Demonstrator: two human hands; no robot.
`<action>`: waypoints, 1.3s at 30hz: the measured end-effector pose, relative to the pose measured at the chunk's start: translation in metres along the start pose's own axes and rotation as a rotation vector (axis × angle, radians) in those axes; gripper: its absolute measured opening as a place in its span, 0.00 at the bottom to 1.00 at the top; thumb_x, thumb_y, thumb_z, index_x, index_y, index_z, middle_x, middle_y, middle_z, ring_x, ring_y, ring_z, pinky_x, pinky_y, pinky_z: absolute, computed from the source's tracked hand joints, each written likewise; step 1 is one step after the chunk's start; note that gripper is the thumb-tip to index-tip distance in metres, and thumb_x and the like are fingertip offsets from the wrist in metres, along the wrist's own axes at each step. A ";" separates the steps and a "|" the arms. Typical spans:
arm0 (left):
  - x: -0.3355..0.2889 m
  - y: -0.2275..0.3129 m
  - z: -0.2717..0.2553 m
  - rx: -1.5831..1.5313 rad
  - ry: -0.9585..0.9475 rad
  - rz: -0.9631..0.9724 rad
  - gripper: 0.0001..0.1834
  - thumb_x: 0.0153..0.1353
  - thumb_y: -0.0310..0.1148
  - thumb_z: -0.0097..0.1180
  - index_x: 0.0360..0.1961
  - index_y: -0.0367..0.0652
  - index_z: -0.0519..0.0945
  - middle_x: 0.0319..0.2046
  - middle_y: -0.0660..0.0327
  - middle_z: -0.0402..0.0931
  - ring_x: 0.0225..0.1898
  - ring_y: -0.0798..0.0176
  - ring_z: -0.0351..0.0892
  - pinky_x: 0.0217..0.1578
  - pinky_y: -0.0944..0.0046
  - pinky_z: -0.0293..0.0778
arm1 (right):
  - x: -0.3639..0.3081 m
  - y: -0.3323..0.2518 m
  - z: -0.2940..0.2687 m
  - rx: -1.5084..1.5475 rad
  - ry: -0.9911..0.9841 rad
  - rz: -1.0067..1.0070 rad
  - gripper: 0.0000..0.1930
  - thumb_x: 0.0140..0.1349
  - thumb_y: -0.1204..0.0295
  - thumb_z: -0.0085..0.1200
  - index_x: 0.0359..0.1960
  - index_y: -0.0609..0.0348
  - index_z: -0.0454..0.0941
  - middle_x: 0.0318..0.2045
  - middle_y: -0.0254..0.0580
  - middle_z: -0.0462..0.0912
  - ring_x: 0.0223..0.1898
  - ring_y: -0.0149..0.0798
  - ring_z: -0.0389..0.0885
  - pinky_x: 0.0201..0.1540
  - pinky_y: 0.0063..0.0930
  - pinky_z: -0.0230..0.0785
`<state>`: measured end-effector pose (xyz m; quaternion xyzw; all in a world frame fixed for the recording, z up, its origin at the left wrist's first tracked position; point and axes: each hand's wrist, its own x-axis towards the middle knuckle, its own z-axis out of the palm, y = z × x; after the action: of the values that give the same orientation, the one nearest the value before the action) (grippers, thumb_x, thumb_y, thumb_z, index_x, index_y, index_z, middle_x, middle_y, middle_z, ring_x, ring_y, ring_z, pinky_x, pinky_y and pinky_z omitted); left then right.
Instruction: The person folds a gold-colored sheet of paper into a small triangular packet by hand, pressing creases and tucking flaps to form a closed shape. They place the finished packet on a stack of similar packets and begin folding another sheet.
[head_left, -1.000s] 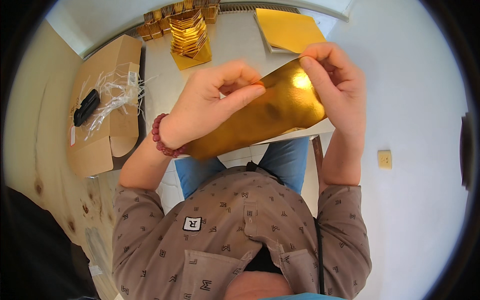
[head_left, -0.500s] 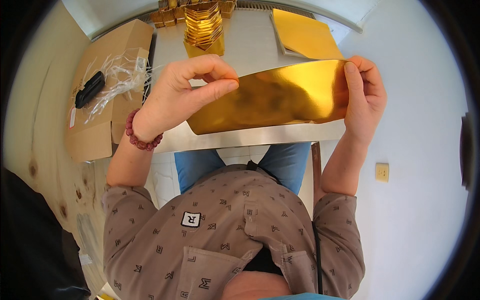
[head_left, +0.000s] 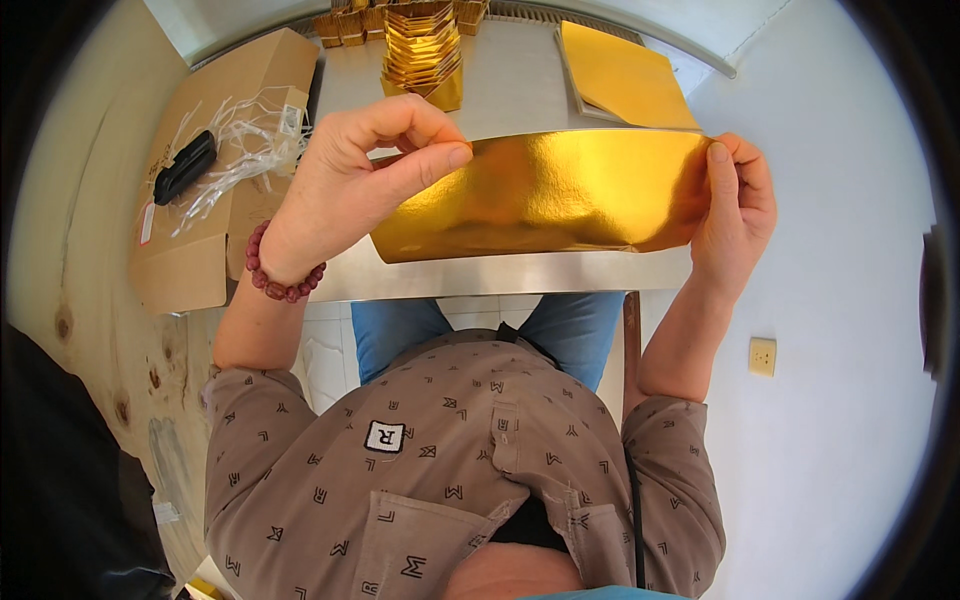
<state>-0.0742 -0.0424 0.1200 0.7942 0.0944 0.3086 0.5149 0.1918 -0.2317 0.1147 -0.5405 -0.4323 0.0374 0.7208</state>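
A shiny gold foil paper sheet [head_left: 560, 195] stretches between my hands above the near edge of the table. My left hand [head_left: 365, 180] pinches its upper edge between thumb and forefinger, left of the middle. The sheet's left end passes behind that hand. On the other side my right hand [head_left: 735, 200] grips the right end, thumb in front and the fingers curled behind. Past the sheet, a stack of gold sheets [head_left: 625, 80] lies at the far right of the table. A row of nested folded gold foil pieces [head_left: 422, 55] stands at the far middle.
To the left is a brown cardboard box [head_left: 190, 260] with a tangle of clear plastic strips [head_left: 240, 150] and a black stapler-like object [head_left: 185, 168] on it. Folded gold bundles [head_left: 350, 25] line the back of the metal table [head_left: 520, 75]. A wall with a socket [head_left: 762, 357] rises at right.
The sheet has tilted so its upper edge is flatter and its face shows brighter. My right hand has shifted slightly down and to the right; the left keeps its pinch.
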 end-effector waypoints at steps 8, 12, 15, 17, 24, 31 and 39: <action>0.003 -0.052 0.000 -0.076 -0.109 -0.504 0.10 0.69 0.33 0.63 0.35 0.37 0.83 0.26 0.70 0.79 0.27 0.80 0.73 0.27 0.74 0.68 | -0.030 0.059 -0.001 -0.128 -0.041 0.375 0.06 0.73 0.72 0.58 0.42 0.63 0.82 0.32 0.27 0.81 0.34 0.18 0.76 0.38 0.16 0.69; 0.012 -0.105 0.008 0.104 -0.247 -0.598 0.11 0.68 0.35 0.63 0.35 0.37 0.83 0.28 0.69 0.80 0.28 0.78 0.75 0.29 0.74 0.70 | -0.045 0.110 0.006 -0.275 -0.106 0.544 0.07 0.71 0.72 0.58 0.40 0.65 0.83 0.29 0.30 0.83 0.31 0.22 0.78 0.36 0.20 0.72; 0.022 -0.126 0.009 0.206 -0.278 -0.610 0.13 0.65 0.37 0.64 0.32 0.37 0.83 0.28 0.68 0.81 0.29 0.77 0.77 0.30 0.72 0.72 | -0.045 0.129 0.006 -0.396 -0.115 0.556 0.08 0.70 0.71 0.58 0.40 0.64 0.84 0.28 0.33 0.84 0.30 0.25 0.80 0.35 0.23 0.73; 0.027 -0.130 0.011 0.273 -0.279 -0.588 0.13 0.64 0.38 0.64 0.31 0.36 0.83 0.28 0.66 0.83 0.30 0.75 0.78 0.31 0.70 0.73 | -0.044 0.135 0.009 -0.505 -0.114 0.509 0.08 0.69 0.70 0.58 0.40 0.63 0.84 0.29 0.37 0.86 0.30 0.29 0.82 0.36 0.25 0.74; 0.036 -0.126 0.020 0.618 -0.277 -0.501 0.13 0.60 0.39 0.63 0.31 0.38 0.85 0.29 0.57 0.86 0.32 0.59 0.85 0.36 0.60 0.78 | -0.046 0.149 0.015 -0.847 -0.181 0.189 0.05 0.67 0.71 0.57 0.36 0.59 0.82 0.32 0.46 0.86 0.36 0.50 0.83 0.42 0.42 0.76; 0.033 -0.116 0.033 0.873 -0.329 -0.483 0.12 0.58 0.41 0.64 0.36 0.45 0.86 0.35 0.57 0.87 0.41 0.51 0.87 0.45 0.52 0.79 | -0.051 0.159 0.014 -0.978 -0.213 -0.055 0.02 0.66 0.73 0.59 0.36 0.57 0.80 0.33 0.46 0.85 0.37 0.56 0.80 0.42 0.48 0.74; 0.023 -0.135 0.046 1.017 -0.348 0.163 0.29 0.59 0.26 0.59 0.62 0.63 0.83 0.67 0.55 0.71 0.67 0.52 0.70 0.67 0.46 0.62 | -0.050 0.161 0.014 -1.046 -0.244 -0.112 0.03 0.64 0.74 0.60 0.37 0.56 0.79 0.33 0.47 0.83 0.37 0.56 0.80 0.41 0.48 0.73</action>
<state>-0.0060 -0.0050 -0.0020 0.9872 0.0835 0.1271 0.0483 0.2175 -0.1808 -0.0448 -0.7952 -0.5018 -0.1590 0.3009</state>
